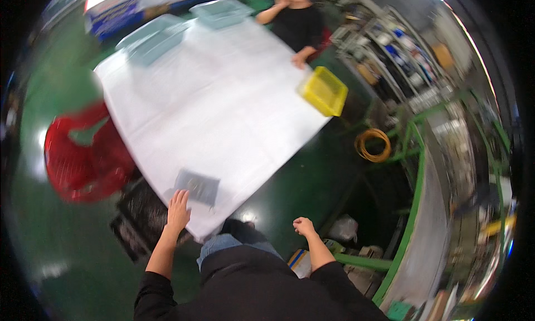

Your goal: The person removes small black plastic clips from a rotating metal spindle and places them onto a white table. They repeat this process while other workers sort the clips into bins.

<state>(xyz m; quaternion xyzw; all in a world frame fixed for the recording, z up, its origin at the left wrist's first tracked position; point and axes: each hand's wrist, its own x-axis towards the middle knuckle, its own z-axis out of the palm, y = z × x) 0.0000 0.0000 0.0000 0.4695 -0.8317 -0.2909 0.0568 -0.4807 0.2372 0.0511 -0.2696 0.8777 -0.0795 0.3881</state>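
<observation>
My left hand (178, 209) lies flat with fingers spread on the near corner of a white table (223, 98), just beside a small dark grey packet (197, 185) that rests on the tabletop. My right hand (304, 226) hangs off the table over the green floor, its fingers curled into a loose fist with nothing in it. The picture is blurred by motion.
A yellow basket (324, 90) sits at the table's right edge, pale teal trays (153, 38) at its far end. Another person (295, 20) stands across the table. A red basket (83, 154) and a black crate (136, 220) stand to the left, an orange cable coil (373, 144) to the right.
</observation>
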